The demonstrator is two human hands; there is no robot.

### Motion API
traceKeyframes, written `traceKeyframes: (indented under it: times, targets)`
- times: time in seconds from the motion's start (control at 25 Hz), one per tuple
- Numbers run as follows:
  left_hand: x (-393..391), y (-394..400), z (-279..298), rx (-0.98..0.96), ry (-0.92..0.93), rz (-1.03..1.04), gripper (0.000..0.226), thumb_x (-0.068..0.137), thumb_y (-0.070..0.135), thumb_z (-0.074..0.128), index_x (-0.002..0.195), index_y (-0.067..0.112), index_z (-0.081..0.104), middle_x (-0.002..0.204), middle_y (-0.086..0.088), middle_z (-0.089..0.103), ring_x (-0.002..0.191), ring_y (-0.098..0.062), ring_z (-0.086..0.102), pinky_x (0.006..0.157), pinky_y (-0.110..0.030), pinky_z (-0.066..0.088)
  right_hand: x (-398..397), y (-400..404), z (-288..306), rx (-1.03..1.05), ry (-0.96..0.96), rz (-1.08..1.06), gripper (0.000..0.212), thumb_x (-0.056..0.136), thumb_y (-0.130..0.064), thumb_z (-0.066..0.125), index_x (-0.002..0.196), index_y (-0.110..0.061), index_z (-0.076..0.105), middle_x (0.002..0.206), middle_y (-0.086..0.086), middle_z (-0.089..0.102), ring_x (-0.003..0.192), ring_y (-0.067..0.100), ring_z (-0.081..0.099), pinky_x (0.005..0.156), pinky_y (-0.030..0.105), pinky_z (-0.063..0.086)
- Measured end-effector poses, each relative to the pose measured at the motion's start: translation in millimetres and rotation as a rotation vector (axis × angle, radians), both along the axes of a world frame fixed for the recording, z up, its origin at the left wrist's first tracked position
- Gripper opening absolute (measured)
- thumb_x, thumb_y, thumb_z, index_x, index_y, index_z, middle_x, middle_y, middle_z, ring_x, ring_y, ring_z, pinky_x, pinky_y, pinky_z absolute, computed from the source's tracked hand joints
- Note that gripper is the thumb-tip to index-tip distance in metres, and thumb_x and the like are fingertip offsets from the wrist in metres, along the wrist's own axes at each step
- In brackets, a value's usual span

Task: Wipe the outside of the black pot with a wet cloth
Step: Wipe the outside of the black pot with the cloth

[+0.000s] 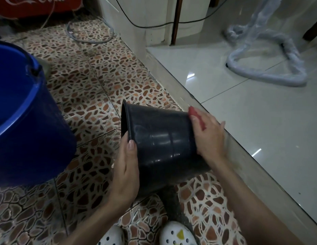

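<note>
The black pot (159, 138) lies on its side above the patterned floor, its open mouth turned to the left. My left hand (126, 167) grips its rim, thumb on the outer wall. My right hand (208, 135) holds a red cloth (196, 115) pressed against the pot's base end at the right. Only a small strip of the cloth shows past my fingers. Pale streaks mark the pot's wall near the rim.
A blue bucket (25, 121) with a handle stands at the left. A raised step of pale glossy tiles (251, 112) runs along the right. A plastic-wrapped stand base (271, 68) sits on it. Cables lie at the back. My white clogs (175, 234) are below.
</note>
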State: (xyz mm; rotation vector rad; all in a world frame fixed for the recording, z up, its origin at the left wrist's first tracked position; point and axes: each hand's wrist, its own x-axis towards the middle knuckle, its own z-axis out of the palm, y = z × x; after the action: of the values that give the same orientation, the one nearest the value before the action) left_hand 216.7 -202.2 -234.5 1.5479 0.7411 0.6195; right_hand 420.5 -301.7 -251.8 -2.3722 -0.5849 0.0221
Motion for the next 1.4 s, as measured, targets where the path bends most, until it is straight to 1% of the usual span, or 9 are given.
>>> traceKeyframes:
  times: [0.2,0.4,0.68,0.88,1.0,1.08,1.2,1.28,1.4]
  targets:
    - [1.4,-5.7,-9.8,0.052,-0.05,-0.015,0.058,0.098,0.05,0.025,0.151,0.027,0.034,0.143,0.019,0.047,0.131,0.006,0.043,0.105,-0.015,0.042,-28.2,-22.3,10.0,0.396,0.037,-0.217,0.036,0.102,-0.033,0.045,0.137,-0.027,0.052,0.134,-0.004,0.058,0.12,0.015,0.054,0.102,0.042,0.047]
    - [4.3,-9.2,-14.5,0.091,-0.13,-0.053,0.059,0.102,0.04,0.024,0.157,0.018,0.024,0.16,0.008,0.035,0.148,-0.005,0.03,0.119,-0.028,0.027,-115.0,19.9,14.0,0.187,-0.3,0.465,0.043,0.105,-0.039,0.033,0.145,-0.028,0.044,0.155,0.002,0.039,0.145,0.02,0.033,0.122,0.054,0.012]
    - [-13.8,-18.2,-21.2,0.126,-0.134,-0.133,0.062,0.103,0.053,0.024,0.155,0.02,0.023,0.15,0.029,0.04,0.143,0.001,0.035,0.111,-0.014,0.032,-22.5,22.4,18.3,-0.051,-0.093,0.121,0.041,0.101,-0.051,0.036,0.136,-0.037,0.053,0.14,-0.011,0.054,0.129,0.01,0.049,0.121,0.054,-0.004]
    - [-22.9,-11.3,-13.9,-0.035,-0.142,-0.221,0.065,0.094,0.049,0.033,0.156,0.037,0.019,0.154,0.027,0.036,0.144,-0.003,0.036,0.116,-0.039,0.036,15.2,-27.6,5.8,0.186,0.083,-0.216,0.036,0.1,-0.042,0.043,0.128,-0.03,0.061,0.125,-0.002,0.064,0.12,0.021,0.055,0.116,0.051,0.029]
    - [11.5,16.1,17.5,-0.163,-0.046,-0.057,0.065,0.092,0.067,0.038,0.153,0.05,0.021,0.163,0.015,0.026,0.147,-0.015,0.032,0.114,-0.047,0.031,-40.4,-18.6,17.9,0.399,-0.046,-0.065,0.032,0.102,-0.033,0.046,0.131,-0.025,0.058,0.129,-0.007,0.061,0.12,0.009,0.054,0.108,0.048,0.042]
    - [44.6,37.3,26.4,-0.315,0.029,-0.007,0.073,0.093,0.073,0.029,0.152,0.032,0.035,0.154,0.001,0.044,0.138,-0.021,0.046,0.113,-0.043,0.035,-86.8,-5.5,17.4,0.324,-0.201,0.246,0.038,0.103,-0.035,0.043,0.137,-0.024,0.053,0.144,-0.006,0.052,0.135,0.007,0.045,0.118,0.053,0.027]
    - [54.1,39.0,29.1,-0.188,0.055,0.007,0.089,0.082,0.086,0.026,0.143,0.025,0.05,0.144,0.005,0.056,0.133,-0.008,0.051,0.115,-0.036,0.037,-102.1,20.0,18.7,0.191,-0.255,0.446,0.044,0.104,-0.036,0.036,0.146,-0.023,0.044,0.156,-0.001,0.037,0.147,0.014,0.028,0.122,0.053,0.008]
    - [42.0,28.0,26.4,-0.117,-0.054,0.012,0.054,0.1,0.063,0.027,0.132,0.03,0.056,0.128,0.016,0.063,0.122,0.01,0.055,0.107,-0.017,0.041,-93.3,40.2,26.4,0.112,-0.257,0.438,0.047,0.104,-0.04,0.032,0.147,-0.026,0.041,0.156,-0.004,0.037,0.146,0.013,0.031,0.121,0.056,0.002]
    - [24.9,16.3,19.4,-0.067,-0.143,-0.086,0.039,0.109,0.033,0.026,0.137,0.026,0.053,0.127,0.008,0.066,0.121,-0.001,0.06,0.099,-0.02,0.048,-73.5,52.2,26.6,0.039,-0.264,0.334,0.049,0.102,-0.046,0.029,0.145,-0.029,0.044,0.15,-0.006,0.045,0.139,0.01,0.04,0.12,0.057,-0.001]
